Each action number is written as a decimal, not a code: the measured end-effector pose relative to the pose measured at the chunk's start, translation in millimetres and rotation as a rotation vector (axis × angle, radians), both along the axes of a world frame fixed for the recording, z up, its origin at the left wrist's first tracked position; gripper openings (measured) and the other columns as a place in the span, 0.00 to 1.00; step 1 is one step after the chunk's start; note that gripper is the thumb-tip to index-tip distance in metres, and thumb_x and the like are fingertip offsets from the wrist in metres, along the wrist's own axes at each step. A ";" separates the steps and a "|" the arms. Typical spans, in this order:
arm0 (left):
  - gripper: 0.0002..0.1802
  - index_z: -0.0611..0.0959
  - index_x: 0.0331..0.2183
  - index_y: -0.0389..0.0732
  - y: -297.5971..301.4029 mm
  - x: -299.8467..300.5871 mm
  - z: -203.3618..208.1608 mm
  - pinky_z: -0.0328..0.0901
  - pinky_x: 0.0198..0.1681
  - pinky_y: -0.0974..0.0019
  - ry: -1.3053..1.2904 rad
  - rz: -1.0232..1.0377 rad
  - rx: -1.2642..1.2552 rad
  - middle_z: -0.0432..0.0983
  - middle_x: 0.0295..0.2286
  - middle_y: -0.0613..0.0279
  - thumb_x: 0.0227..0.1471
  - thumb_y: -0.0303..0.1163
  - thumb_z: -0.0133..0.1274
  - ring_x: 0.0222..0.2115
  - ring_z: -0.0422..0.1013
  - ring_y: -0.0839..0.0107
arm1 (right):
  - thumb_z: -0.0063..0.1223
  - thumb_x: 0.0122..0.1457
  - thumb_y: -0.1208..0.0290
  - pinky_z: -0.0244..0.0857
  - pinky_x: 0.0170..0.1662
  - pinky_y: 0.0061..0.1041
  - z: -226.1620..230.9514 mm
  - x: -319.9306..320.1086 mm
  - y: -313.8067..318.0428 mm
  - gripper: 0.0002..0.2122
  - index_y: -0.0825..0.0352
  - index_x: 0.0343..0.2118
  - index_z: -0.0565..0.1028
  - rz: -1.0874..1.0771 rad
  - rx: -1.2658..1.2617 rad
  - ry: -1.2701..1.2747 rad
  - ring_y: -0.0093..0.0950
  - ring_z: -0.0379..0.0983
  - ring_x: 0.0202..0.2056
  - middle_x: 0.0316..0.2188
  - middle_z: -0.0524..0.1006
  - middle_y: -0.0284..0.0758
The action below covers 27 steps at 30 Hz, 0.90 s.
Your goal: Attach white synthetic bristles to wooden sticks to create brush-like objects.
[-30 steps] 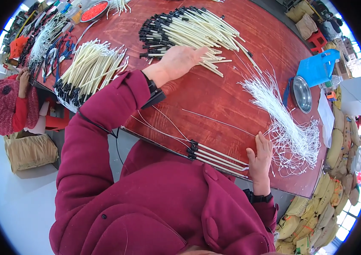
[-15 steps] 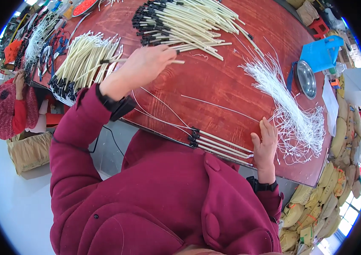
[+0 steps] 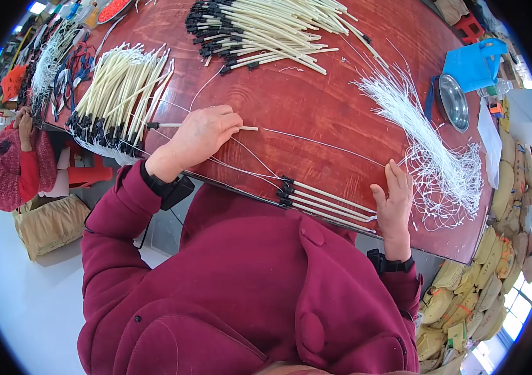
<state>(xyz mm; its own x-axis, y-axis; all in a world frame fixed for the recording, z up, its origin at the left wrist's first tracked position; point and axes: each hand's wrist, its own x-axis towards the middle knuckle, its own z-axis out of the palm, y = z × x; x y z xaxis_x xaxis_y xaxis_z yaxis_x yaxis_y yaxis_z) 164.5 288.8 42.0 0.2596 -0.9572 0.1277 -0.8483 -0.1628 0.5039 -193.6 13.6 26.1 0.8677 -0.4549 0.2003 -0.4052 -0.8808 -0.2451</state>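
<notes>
Pinched in my left hand (image 3: 206,134) is a slim cream tube (image 3: 250,129) with a black end; its bare end points right. A thin white cord (image 3: 316,142) runs across the red table from near that bare end to my right hand's fingertips. My right hand (image 3: 394,203) is open, fingers stretched and thumb apart; I cannot tell whether the fingertips press on the cord. Close beside its thumb lies a short row of several cream tubes (image 3: 334,197) with black ends, white cords trailing from them leftward under my left hand.
Bundled tubes (image 3: 122,87) with white cords lie left; a larger tube pile (image 3: 272,31) lies at the far side. At right are a heap of white cords (image 3: 428,150), a metal bowl (image 3: 453,103) and a blue container (image 3: 475,64). Another person (image 3: 12,165) sits at far left.
My left hand has come nearer from beside the far pile, bringing the tube's bare end close to the white cord's left end. My right hand has stayed almost in place.
</notes>
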 end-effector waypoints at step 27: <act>0.04 0.83 0.28 0.40 -151.0 -98.2 -16.3 0.75 0.33 0.58 -0.280 -0.476 -0.105 0.77 0.34 0.58 0.50 0.28 0.54 0.38 0.77 0.59 | 0.57 0.59 0.46 0.55 0.64 0.44 11.0 34.4 25.7 0.38 0.76 0.61 0.68 0.157 0.030 0.166 0.47 0.63 0.61 0.64 0.66 0.47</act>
<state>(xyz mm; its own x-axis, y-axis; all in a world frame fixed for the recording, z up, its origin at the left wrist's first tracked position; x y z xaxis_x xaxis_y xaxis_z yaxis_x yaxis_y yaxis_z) 66.3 137.8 25.7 -0.2554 -0.9390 0.2304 -0.9196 0.3095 0.2421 -159.2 39.2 37.0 0.9481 -0.3157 0.0374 -0.3010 -0.9295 -0.2133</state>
